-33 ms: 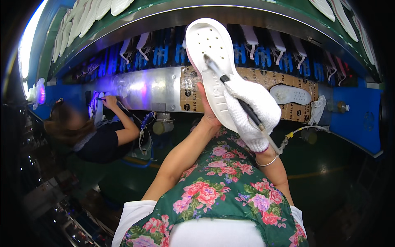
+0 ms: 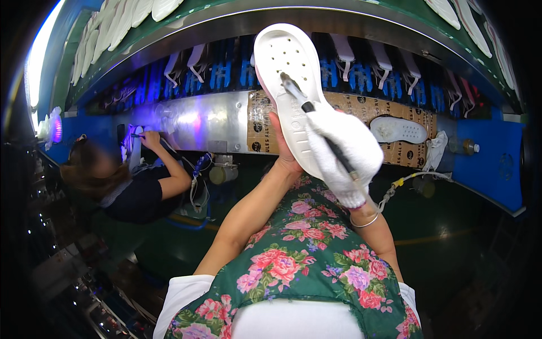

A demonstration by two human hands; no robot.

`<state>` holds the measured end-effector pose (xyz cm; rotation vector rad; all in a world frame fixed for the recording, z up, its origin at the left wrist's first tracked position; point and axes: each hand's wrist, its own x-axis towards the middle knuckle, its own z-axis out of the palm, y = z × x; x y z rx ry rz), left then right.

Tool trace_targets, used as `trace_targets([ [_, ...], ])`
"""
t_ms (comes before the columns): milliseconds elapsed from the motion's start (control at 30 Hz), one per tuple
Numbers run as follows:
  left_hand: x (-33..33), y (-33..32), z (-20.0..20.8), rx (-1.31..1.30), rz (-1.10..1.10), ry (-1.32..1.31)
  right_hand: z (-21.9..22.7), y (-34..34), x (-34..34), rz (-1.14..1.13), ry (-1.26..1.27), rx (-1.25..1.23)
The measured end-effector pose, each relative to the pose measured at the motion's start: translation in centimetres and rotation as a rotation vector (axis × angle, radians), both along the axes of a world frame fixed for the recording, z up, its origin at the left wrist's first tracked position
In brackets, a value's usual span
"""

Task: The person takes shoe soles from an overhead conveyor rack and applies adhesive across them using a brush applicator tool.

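A white shoe sole, pierced with small holes at its far, wide end, is held up in front of me. My left hand is bare and grips its left edge near the middle; part of the hand is hidden behind the sole. In a white knitted glove, my right hand closes around a brush with a dark handle and a tube at its rear end. The bristles touch the sole's inner face just below the holes.
Another white sole lies on printed brown cardboard at the right, beside a crumpled white cloth and a bottle. White soles line the green shelf above. At the left, a co-worker bends over a sole under violet light.
The brush and my right hand have shifted very slightly to the left. The sole has moved up a touch. My left hand keeps its hold.
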<state>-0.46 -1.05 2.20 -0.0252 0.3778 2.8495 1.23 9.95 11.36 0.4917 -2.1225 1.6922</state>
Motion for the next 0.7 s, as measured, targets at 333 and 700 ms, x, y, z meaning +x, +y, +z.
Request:
trace_targets([
  [333,-0.6,-1.0,0.8,0.047,-0.060,-0.093,-1.3,-0.1,0.3,0.103,0.036,0.042],
  [700,-1.5,-2.3,1.3,0.145,-0.106,-0.092,-0.6,0.4,0.1,0.165,0.152,0.185],
])
